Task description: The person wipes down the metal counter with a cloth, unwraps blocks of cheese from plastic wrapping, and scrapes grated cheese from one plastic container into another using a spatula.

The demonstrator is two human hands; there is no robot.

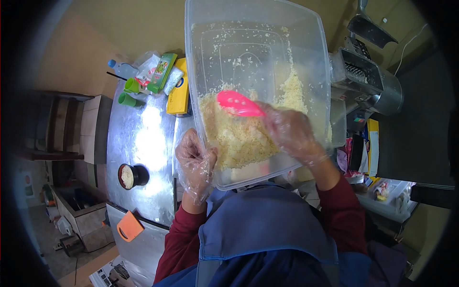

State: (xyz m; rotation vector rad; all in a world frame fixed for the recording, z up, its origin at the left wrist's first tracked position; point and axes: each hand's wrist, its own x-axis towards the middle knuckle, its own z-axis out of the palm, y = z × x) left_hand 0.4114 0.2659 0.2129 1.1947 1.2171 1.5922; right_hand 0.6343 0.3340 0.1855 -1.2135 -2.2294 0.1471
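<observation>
A large clear plastic bin (256, 179) is tilted up toward me. Pale yellow grated food, probably cheese (244, 143), is heaped along its lower side, and loose crumbs stick to the base. My left hand (195, 160), in a clear plastic glove, is closed on the bin's left rim near its lower corner. Inside the bin, my right hand (294, 131), gloved the same way, grips a bright pink spoon (236, 103) by its handle. The spoon's bowl lies over the upper edge of the heap, and the fingers partly hide its handle.
On the metal table (153, 191) at left stand a dark cup (134, 176) with white contents, green cups (130, 99), a yellow box (178, 93) and packets. An orange board (129, 226) lies nearer. A metal grating machine (361, 76) stands at right, below a hanging scoop (370, 31).
</observation>
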